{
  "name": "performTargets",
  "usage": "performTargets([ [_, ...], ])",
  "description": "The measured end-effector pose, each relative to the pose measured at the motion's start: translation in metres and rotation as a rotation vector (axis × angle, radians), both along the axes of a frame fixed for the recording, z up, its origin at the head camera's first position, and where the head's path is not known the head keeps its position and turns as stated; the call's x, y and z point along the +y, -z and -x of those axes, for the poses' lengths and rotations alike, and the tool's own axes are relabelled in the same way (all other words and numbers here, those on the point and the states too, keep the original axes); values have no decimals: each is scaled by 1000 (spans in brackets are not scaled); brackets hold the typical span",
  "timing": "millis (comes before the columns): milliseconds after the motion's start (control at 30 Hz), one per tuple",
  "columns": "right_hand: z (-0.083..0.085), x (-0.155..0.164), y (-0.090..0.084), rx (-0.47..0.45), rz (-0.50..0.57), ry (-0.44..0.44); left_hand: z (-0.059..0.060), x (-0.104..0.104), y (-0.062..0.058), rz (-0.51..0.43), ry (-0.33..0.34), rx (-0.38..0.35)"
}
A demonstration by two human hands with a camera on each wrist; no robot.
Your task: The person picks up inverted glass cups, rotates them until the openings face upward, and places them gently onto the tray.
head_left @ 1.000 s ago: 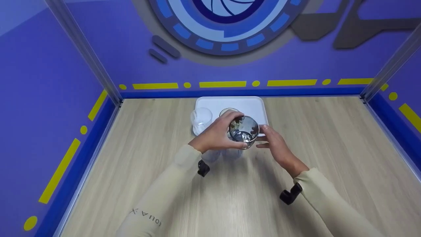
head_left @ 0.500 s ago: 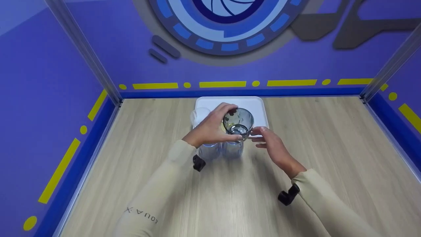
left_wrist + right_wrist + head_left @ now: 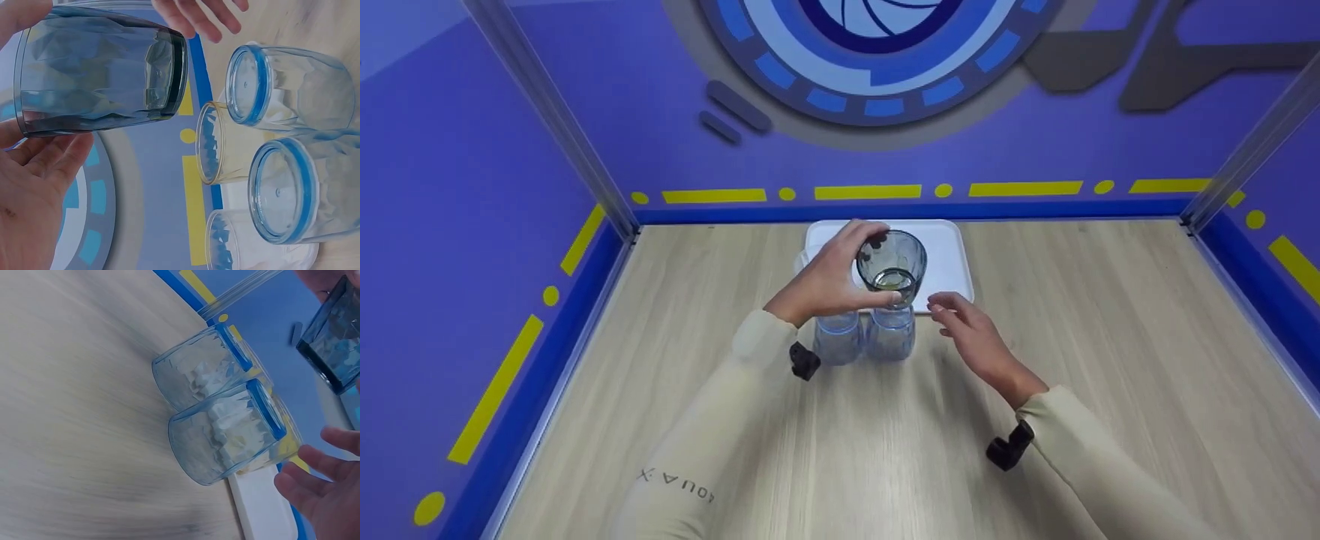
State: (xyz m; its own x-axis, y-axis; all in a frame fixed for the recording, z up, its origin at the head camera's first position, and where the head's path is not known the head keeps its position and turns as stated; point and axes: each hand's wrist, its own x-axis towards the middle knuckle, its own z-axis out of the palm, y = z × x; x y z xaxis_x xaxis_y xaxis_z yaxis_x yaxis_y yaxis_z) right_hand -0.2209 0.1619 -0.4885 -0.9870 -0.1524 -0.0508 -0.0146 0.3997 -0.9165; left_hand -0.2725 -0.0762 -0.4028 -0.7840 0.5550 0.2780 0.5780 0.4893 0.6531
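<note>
- Pale wood-grain tabletop, purple walls around.
- Right hand nearest, hovering above the table, fingers loosely spread, gripping nothing.
- Two clear blue-rimmed tumblers stand on the wood just beside it.
- Left hand holds a dark smoky-grey glass tumbler aloft, fingers wrapped round it, above the tumblers.
- White rectangular plastic tray behind; amber-rimmed clear glass on it.

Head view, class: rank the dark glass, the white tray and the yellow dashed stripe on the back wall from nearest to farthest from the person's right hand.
Measured from the right hand:
1. Dark glass, just to its left and raised, gripped by the left hand.
2. White tray, on the table just beyond the fingertips, close to the glass in rank.
3. Yellow dashed stripe, far back on the wall.
</note>
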Motion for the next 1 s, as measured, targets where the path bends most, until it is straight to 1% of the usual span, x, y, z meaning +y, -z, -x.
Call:
performTargets([
  [167, 0, -6, 3, 4, -97, -7, 2, -3, -2, -23, -34, -19],
  [333, 2, -12, 6, 25, -91, -25, 3, -5, -5, -20, -67, -28],
  [467, 3, -16, 9, 36, -111, -25, 4, -6, -8, -9, -88, -25],
  [700, 3, -23, 12, 49, -158, -2, 5, -8, -10, 21, -125, -11],
  [1000, 7, -32, 16, 37, -190, 50, 9, -12, -9, -3, -150, -16],
])
